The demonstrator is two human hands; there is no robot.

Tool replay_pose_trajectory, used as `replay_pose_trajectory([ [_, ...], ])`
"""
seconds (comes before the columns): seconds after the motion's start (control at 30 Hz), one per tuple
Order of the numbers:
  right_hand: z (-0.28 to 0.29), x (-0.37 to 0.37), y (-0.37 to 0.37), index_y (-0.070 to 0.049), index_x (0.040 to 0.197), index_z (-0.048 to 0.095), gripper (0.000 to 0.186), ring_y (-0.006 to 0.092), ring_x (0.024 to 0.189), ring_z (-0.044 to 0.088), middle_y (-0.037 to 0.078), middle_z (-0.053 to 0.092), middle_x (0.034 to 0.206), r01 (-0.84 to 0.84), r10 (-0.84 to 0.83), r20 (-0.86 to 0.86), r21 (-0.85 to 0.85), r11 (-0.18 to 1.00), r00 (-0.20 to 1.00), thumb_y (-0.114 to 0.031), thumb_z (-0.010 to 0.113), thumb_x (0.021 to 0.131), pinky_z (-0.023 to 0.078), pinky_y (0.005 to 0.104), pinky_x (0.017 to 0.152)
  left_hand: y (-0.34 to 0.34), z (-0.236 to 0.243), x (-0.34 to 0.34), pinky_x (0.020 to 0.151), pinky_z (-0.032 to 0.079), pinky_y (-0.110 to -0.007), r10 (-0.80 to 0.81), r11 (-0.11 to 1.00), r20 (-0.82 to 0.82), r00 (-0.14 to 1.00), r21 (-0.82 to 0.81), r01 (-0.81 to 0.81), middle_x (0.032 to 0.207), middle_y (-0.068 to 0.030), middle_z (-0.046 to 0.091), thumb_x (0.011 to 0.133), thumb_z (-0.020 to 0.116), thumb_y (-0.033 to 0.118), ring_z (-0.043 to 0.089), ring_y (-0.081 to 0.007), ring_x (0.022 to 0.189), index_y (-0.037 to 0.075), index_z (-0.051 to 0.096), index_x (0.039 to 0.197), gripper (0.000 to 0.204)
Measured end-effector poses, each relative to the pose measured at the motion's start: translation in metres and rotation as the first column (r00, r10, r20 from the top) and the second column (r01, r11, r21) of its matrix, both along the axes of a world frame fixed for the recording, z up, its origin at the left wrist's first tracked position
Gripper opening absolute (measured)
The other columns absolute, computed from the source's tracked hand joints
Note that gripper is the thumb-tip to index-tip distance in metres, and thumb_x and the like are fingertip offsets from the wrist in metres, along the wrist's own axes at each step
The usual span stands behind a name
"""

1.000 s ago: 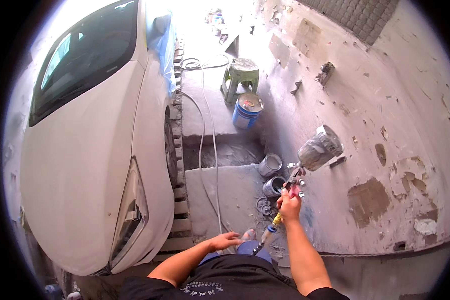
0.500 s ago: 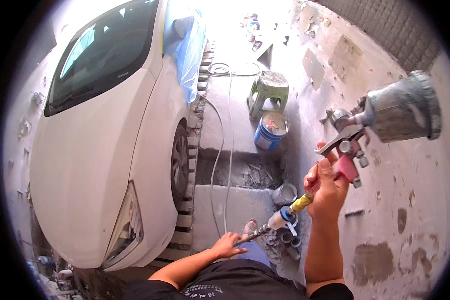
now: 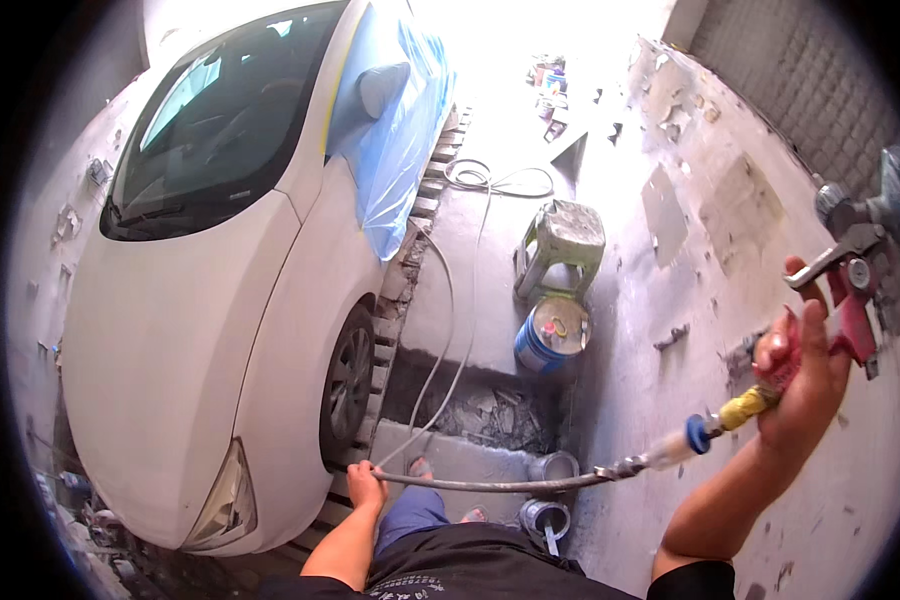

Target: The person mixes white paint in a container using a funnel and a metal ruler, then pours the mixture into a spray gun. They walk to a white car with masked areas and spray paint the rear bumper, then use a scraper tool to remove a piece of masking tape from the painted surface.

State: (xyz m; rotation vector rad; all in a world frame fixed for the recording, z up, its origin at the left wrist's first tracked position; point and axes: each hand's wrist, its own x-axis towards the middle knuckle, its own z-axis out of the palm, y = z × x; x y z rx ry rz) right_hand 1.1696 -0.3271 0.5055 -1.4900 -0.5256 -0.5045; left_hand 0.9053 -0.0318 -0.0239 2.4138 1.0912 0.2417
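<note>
My right hand (image 3: 805, 370) is wrapped round the red grip of a spray gun (image 3: 850, 285) at the far right. Its metal cup is partly cut off by the dark rim of the picture. A yellow-wrapped coupling (image 3: 745, 408) and a clear filter with a blue ring (image 3: 680, 445) hang below the grip, leading to a grey hose (image 3: 500, 485). Low in the middle, my left hand (image 3: 365, 485) is closed on that hose, beside the front wheel (image 3: 348, 375) of a white car.
The white car (image 3: 175, 350) stands at left, with blue sheeting (image 3: 395, 160) over its side. A stool (image 3: 560, 240), blue bucket (image 3: 550, 335) and cans (image 3: 543, 525) stand between car and pitted wall (image 3: 700, 220). Another hose coils on the stepped floor (image 3: 470, 290), near a rubble-strewn recess (image 3: 480, 410).
My right hand has swung up and to the right with the spray gun. My left hand has moved left and closed round the hose, which now stretches across my legs.
</note>
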Motion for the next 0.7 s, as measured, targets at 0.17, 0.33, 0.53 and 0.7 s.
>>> replay_pose_trajectory([
  [0.17,-0.008,0.074,0.016,-0.001,0.125,0.040,0.041,0.0036,0.050,0.045,0.015,0.057,0.119,0.030,-0.029,0.031,-0.042,0.999,0.999,-0.021,0.056,0.093,0.038,0.0170,0.038,0.033,-0.002,0.075,0.082,0.043,-0.047,0.131,0.989,-0.347,0.929,-0.018,-0.147,0.092,-0.0201,0.056,0.086,0.055,0.041,0.055,-0.0395,0.094,0.005,0.060,0.092,0.037],
  [0.33,-0.034,0.140,0.041,0.001,0.128,0.038,0.054,0.0048,0.050,0.045,0.015,0.057,0.121,0.103,-0.103,-0.019,-0.008,0.995,0.994,-0.028,0.062,0.089,0.038,0.0187,0.039,0.100,0.034,0.185,0.087,0.043,-0.047,-0.130,0.953,-0.505,0.853,-0.301,-0.033,0.099,-0.0223,0.064,0.086,0.045,0.058,0.059,-0.0392,0.099,0.009,0.063,0.100,0.054],
  [0.53,-0.077,0.229,0.064,0.005,0.120,0.046,0.054,0.0065,0.052,0.047,0.014,0.055,0.122,0.087,-0.084,-0.115,0.026,0.996,0.990,-0.030,0.067,0.085,0.039,0.0194,0.041,0.142,0.067,0.297,0.082,0.046,-0.046,-0.243,0.899,-0.456,0.856,-0.438,0.023,0.097,-0.0206,0.065,0.086,0.045,0.060,0.059,-0.0397,0.096,0.009,0.069,0.090,0.057],
  [0.7,-0.130,0.337,0.089,0.005,0.118,0.048,0.058,0.0071,0.052,0.051,0.016,0.054,0.121,0.031,-0.027,-0.173,0.025,0.999,0.985,-0.036,0.068,0.083,0.039,0.0185,0.041,0.168,0.052,0.398,0.086,0.045,-0.046,-0.237,0.899,-0.476,0.847,-0.437,0.006,0.102,-0.0213,0.063,0.087,0.044,0.060,0.056,-0.0409,0.102,0.009,0.069,0.096,0.057],
])
